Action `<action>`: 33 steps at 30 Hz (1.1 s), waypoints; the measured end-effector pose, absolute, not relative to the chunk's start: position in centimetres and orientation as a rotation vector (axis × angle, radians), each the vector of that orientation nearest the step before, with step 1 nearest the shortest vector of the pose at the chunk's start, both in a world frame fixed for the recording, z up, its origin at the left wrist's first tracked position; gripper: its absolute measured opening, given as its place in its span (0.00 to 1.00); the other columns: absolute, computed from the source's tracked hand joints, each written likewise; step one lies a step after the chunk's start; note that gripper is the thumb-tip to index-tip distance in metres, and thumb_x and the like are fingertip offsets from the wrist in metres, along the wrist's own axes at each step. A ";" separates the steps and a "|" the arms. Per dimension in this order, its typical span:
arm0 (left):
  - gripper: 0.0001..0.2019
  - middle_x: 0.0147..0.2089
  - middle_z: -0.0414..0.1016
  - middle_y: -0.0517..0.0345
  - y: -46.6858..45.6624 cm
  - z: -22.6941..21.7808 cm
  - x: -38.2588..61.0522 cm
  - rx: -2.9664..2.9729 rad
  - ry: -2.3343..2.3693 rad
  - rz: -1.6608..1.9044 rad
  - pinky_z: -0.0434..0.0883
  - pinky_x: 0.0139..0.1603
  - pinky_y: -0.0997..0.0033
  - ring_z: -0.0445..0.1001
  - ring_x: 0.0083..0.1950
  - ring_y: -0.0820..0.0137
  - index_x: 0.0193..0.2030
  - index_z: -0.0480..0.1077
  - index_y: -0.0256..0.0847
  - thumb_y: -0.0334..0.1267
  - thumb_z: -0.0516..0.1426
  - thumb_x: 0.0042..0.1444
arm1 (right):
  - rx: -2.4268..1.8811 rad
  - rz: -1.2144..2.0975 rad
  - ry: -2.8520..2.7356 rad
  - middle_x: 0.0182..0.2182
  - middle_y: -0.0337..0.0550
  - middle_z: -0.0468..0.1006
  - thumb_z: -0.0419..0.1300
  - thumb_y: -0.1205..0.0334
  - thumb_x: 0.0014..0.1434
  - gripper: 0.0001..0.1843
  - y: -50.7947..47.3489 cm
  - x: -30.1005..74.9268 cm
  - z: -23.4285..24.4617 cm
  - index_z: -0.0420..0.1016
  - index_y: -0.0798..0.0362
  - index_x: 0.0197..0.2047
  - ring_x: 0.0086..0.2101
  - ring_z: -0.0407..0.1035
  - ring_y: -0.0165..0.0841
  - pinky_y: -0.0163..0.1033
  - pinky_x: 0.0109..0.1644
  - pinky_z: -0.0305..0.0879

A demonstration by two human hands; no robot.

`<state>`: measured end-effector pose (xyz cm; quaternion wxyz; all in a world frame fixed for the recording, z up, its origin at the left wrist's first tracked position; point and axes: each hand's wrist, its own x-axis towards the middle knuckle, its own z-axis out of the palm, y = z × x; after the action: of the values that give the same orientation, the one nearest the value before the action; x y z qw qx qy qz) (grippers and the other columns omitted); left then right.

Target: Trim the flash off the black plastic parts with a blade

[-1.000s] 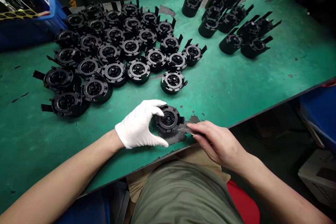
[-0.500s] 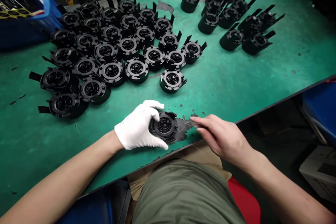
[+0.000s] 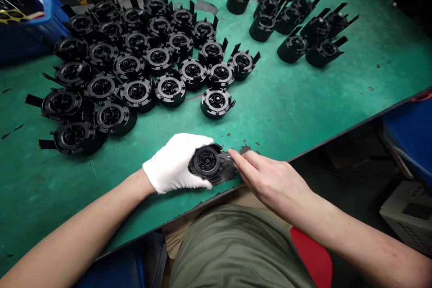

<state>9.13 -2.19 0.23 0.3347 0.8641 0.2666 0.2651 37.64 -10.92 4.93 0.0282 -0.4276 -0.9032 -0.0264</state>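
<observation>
My left hand (image 3: pixel 175 164), in a white glove, wraps around the left side of a black round plastic housing (image 3: pixel 206 160) near the table's front edge. Its thumb and fingers press on the housing's rim. My bare right hand (image 3: pixel 265 171) pinches a thin, shiny metal tool (image 3: pixel 228 156), mostly covered by the fingers. The tool's tip reaches the right side of the housing; whether it touches cannot be made out. Beyond the hands, a single similar housing (image 3: pixel 217 100) stands on the green table top (image 3: pixel 162 144).
Rows of black housings (image 3: pixel 137 92) crowd the left and back. Several taller black cups with upright tabs (image 3: pixel 263 27) stand at the back right. A blue bin (image 3: pixel 56 11) sits far left. Worn dark patches mark the table, whose front edge runs close to my body.
My right hand has moved left, bringing the tool to the housing. My left fingers have closed in on the housing's rim. The whole view has shifted slightly.
</observation>
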 end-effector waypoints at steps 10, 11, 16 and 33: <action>0.31 0.47 0.85 0.48 -1.7 1.2 9.8 2.204 0.673 0.635 0.81 0.50 0.57 0.87 0.47 0.52 0.50 0.77 0.43 0.68 0.71 0.54 | -1.003 -0.171 -2.917 0.35 0.43 0.75 0.47 0.80 0.72 0.21 -8.4 38.5 5.9 0.68 0.70 0.65 0.32 0.71 0.34 0.40 0.32 0.66; 0.31 0.46 0.85 0.48 -1.7 1.3 9.8 2.200 0.682 0.632 0.81 0.49 0.57 0.87 0.46 0.52 0.49 0.77 0.43 0.68 0.71 0.53 | -0.962 -0.172 -2.935 0.35 0.42 0.75 0.46 0.79 0.73 0.21 -8.0 38.7 5.9 0.67 0.69 0.65 0.32 0.71 0.34 0.40 0.32 0.66; 0.33 0.47 0.86 0.48 -1.7 1.3 9.8 2.197 0.695 0.606 0.81 0.48 0.57 0.87 0.47 0.51 0.48 0.77 0.43 0.70 0.71 0.53 | -0.744 -0.148 -3.043 0.36 0.43 0.75 0.45 0.78 0.75 0.21 -5.5 39.8 6.1 0.67 0.70 0.66 0.32 0.71 0.34 0.41 0.29 0.63; 0.36 0.54 0.86 0.45 -1.6 0.6 9.3 2.291 0.621 0.670 0.81 0.54 0.56 0.87 0.53 0.50 0.60 0.74 0.42 0.68 0.69 0.58 | -0.363 0.021 -3.268 0.40 0.46 0.77 0.44 0.72 0.79 0.23 1.1 40.2 7.7 0.70 0.62 0.69 0.38 0.72 0.35 0.41 0.35 0.64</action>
<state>9.33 -1.59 0.56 0.3311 0.8765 0.2375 0.2564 40.16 1.10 7.71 -0.0730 -0.1101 -0.9912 0.0065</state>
